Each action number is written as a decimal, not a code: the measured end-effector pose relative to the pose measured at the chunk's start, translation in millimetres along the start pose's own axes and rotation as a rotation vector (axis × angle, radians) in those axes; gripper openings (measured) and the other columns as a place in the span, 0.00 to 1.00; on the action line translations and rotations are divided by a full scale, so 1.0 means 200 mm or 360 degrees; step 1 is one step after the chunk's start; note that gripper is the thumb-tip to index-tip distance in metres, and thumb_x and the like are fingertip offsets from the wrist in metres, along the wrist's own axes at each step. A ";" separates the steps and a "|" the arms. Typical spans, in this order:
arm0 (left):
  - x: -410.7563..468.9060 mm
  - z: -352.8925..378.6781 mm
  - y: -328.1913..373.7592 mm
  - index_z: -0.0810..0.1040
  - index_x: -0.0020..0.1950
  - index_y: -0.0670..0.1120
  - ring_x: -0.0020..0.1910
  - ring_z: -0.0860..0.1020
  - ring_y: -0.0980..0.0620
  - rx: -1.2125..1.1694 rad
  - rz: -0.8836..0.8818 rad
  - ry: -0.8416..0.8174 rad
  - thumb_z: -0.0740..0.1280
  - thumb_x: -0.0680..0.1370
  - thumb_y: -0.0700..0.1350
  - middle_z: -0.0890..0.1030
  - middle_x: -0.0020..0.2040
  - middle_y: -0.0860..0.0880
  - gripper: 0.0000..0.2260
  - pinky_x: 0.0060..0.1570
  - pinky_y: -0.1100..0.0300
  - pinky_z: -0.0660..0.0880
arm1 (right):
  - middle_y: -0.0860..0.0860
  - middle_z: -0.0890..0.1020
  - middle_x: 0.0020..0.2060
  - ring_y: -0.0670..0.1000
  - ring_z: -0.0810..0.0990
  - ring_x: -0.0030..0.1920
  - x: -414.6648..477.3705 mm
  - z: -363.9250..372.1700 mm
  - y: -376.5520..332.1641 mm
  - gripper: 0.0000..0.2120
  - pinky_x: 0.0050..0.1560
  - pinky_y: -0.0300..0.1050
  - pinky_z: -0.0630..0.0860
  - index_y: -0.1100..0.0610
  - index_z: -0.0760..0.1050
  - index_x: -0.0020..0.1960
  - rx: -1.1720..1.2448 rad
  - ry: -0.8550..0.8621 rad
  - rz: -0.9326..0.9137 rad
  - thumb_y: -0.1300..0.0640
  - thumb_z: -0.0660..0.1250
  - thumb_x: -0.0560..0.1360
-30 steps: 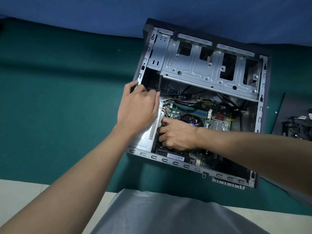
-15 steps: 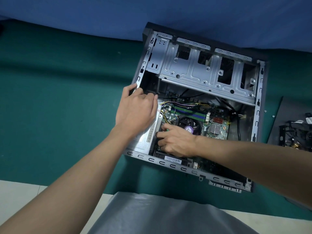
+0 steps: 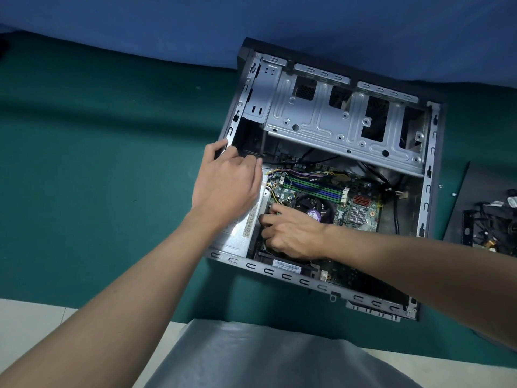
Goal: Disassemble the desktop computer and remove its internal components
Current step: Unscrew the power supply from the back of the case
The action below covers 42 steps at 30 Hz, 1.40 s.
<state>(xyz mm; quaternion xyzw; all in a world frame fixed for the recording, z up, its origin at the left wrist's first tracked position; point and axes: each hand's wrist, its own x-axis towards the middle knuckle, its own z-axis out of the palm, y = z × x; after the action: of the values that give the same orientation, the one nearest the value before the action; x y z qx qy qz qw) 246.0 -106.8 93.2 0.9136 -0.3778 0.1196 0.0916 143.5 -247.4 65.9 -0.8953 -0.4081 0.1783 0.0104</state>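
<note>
One open case [image 3: 427, 191] flat on green mat [image 3: 112, 163], one PSU [image 3: 237, 239] in its near-left corner beside one board [image 3: 372, 217] with one fan [image 3: 307, 204]; both hands in: left hand [image 3: 226, 186] curled over PSU's far end, right hand [image 3: 293, 233] curled against its inner side, hold unclear.
</note>
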 end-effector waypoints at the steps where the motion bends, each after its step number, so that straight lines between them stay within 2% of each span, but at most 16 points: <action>1: 0.00 0.00 0.00 0.72 0.34 0.46 0.37 0.76 0.49 0.0002 0.0001 -0.0004 0.54 0.82 0.48 0.76 0.28 0.50 0.18 0.63 0.52 0.62 | 0.45 0.80 0.38 0.51 0.71 0.50 0.00 0.00 -0.01 0.10 0.52 0.48 0.63 0.54 0.79 0.36 0.0001 -0.0016 -0.0003 0.57 0.64 0.75; 3: 0.00 0.00 0.01 0.73 0.35 0.46 0.38 0.76 0.48 0.0003 -0.0001 -0.0009 0.54 0.82 0.48 0.77 0.28 0.50 0.18 0.63 0.52 0.62 | 0.45 0.80 0.37 0.50 0.72 0.49 -0.01 0.00 -0.02 0.09 0.51 0.47 0.63 0.53 0.79 0.35 -0.0006 -0.0032 -0.0022 0.57 0.67 0.73; 7: 0.00 -0.01 0.00 0.74 0.35 0.45 0.38 0.76 0.48 0.0010 0.0000 -0.0030 0.54 0.82 0.48 0.78 0.29 0.50 0.18 0.64 0.53 0.62 | 0.46 0.79 0.39 0.50 0.69 0.49 0.02 -0.01 0.02 0.11 0.50 0.45 0.56 0.55 0.79 0.38 0.0153 -0.0036 0.0040 0.60 0.62 0.76; 11: 0.00 0.00 0.00 0.74 0.35 0.46 0.38 0.76 0.48 0.0015 -0.0003 -0.0023 0.53 0.82 0.48 0.78 0.28 0.50 0.19 0.64 0.53 0.62 | 0.50 0.80 0.39 0.52 0.69 0.51 0.01 0.01 -0.02 0.11 0.50 0.47 0.59 0.58 0.78 0.36 0.0237 -0.0028 0.0081 0.61 0.62 0.76; 16: 0.00 0.00 0.00 0.73 0.35 0.46 0.38 0.76 0.48 0.0006 0.0001 -0.0037 0.53 0.82 0.48 0.77 0.28 0.50 0.19 0.64 0.53 0.62 | 0.49 0.78 0.38 0.50 0.70 0.51 0.02 -0.01 0.01 0.11 0.57 0.49 0.59 0.57 0.78 0.37 0.0239 -0.0063 0.0056 0.62 0.61 0.76; 18: 0.00 0.00 0.00 0.73 0.35 0.46 0.39 0.76 0.48 0.0004 -0.0001 -0.0037 0.53 0.82 0.48 0.78 0.29 0.50 0.18 0.64 0.53 0.62 | 0.49 0.79 0.38 0.50 0.69 0.50 0.02 -0.01 0.00 0.11 0.56 0.47 0.58 0.56 0.78 0.38 0.0237 -0.0032 0.0066 0.61 0.61 0.76; 23: 0.00 0.00 0.00 0.73 0.35 0.46 0.38 0.76 0.48 0.0005 0.0001 -0.0009 0.54 0.82 0.48 0.77 0.28 0.50 0.18 0.63 0.52 0.63 | 0.47 0.80 0.42 0.50 0.68 0.53 -0.01 -0.04 0.02 0.09 0.58 0.46 0.60 0.55 0.80 0.40 0.0160 -0.0049 -0.0025 0.58 0.63 0.76; 27: 0.00 0.00 0.00 0.73 0.35 0.46 0.38 0.76 0.48 0.0013 0.0017 -0.0027 0.53 0.82 0.48 0.77 0.28 0.50 0.19 0.63 0.53 0.62 | 0.46 0.78 0.47 0.48 0.66 0.53 -0.04 -0.16 0.07 0.10 0.56 0.46 0.63 0.54 0.81 0.48 0.0060 -0.0100 -0.0018 0.54 0.62 0.78; 30: 0.00 0.00 0.00 0.72 0.35 0.47 0.38 0.76 0.48 -0.0004 0.0007 -0.0042 0.53 0.82 0.48 0.77 0.28 0.50 0.18 0.63 0.52 0.62 | 0.51 0.79 0.50 0.51 0.71 0.55 -0.08 -0.25 0.07 0.11 0.53 0.48 0.68 0.55 0.81 0.46 0.0131 0.0238 0.0190 0.49 0.64 0.76; 32: 0.00 0.00 0.00 0.72 0.35 0.47 0.38 0.76 0.49 0.0000 0.0002 -0.0043 0.54 0.82 0.48 0.77 0.28 0.51 0.18 0.63 0.52 0.63 | 0.54 0.78 0.49 0.55 0.73 0.52 -0.15 -0.30 0.10 0.15 0.45 0.48 0.72 0.55 0.81 0.44 0.0060 0.0520 0.0473 0.44 0.64 0.73; 34: 0.00 0.00 0.00 0.73 0.35 0.47 0.37 0.76 0.50 0.0003 0.0006 -0.0041 0.53 0.82 0.48 0.77 0.28 0.51 0.18 0.63 0.52 0.63 | 0.53 0.73 0.43 0.52 0.70 0.43 -0.22 -0.32 0.11 0.18 0.36 0.43 0.68 0.55 0.79 0.48 0.0014 0.0483 0.0769 0.42 0.60 0.75; 36: 0.00 0.00 0.00 0.73 0.34 0.48 0.37 0.76 0.50 0.0007 0.0016 -0.0036 0.53 0.82 0.48 0.76 0.28 0.52 0.19 0.63 0.53 0.62 | 0.50 0.72 0.40 0.50 0.71 0.35 -0.28 -0.29 0.09 0.21 0.30 0.41 0.69 0.55 0.74 0.56 0.0305 0.0239 0.0992 0.42 0.52 0.78; 38: 0.00 0.00 -0.01 0.72 0.34 0.48 0.37 0.76 0.50 0.0007 0.0009 -0.0045 0.53 0.82 0.48 0.76 0.28 0.52 0.19 0.64 0.53 0.62 | 0.49 0.77 0.42 0.49 0.77 0.36 -0.30 -0.26 0.08 0.14 0.33 0.42 0.76 0.54 0.69 0.61 0.0894 0.0164 0.1223 0.47 0.55 0.80; 39: 0.00 -0.01 0.00 0.72 0.34 0.48 0.37 0.76 0.50 0.0008 0.0003 -0.0051 0.53 0.82 0.49 0.76 0.28 0.52 0.19 0.64 0.53 0.62 | 0.48 0.78 0.44 0.47 0.79 0.38 -0.30 -0.24 0.07 0.11 0.36 0.40 0.77 0.53 0.70 0.62 0.1249 0.0220 0.1322 0.54 0.60 0.80; 40: 0.00 -0.01 0.00 0.72 0.34 0.48 0.37 0.76 0.50 0.0008 0.0001 -0.0058 0.53 0.82 0.49 0.76 0.28 0.52 0.19 0.64 0.53 0.62 | 0.47 0.79 0.46 0.44 0.79 0.41 -0.30 -0.23 0.06 0.13 0.39 0.37 0.76 0.52 0.71 0.62 0.1505 0.0348 0.1372 0.59 0.62 0.79; 42: 0.00 -0.01 0.00 0.72 0.34 0.48 0.37 0.75 0.50 0.0015 0.0007 -0.0072 0.52 0.82 0.49 0.76 0.28 0.52 0.19 0.63 0.52 0.63 | 0.44 0.81 0.48 0.39 0.79 0.43 -0.26 -0.21 0.03 0.13 0.45 0.32 0.74 0.50 0.76 0.60 0.1773 0.0720 0.1432 0.60 0.66 0.76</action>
<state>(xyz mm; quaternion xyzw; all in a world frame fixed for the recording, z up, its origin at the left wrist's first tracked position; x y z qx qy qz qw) 244.9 -106.6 95.1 0.9156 -0.3812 0.1010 0.0784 130.7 -284.5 121.1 -0.8528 0.1599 0.1571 0.4716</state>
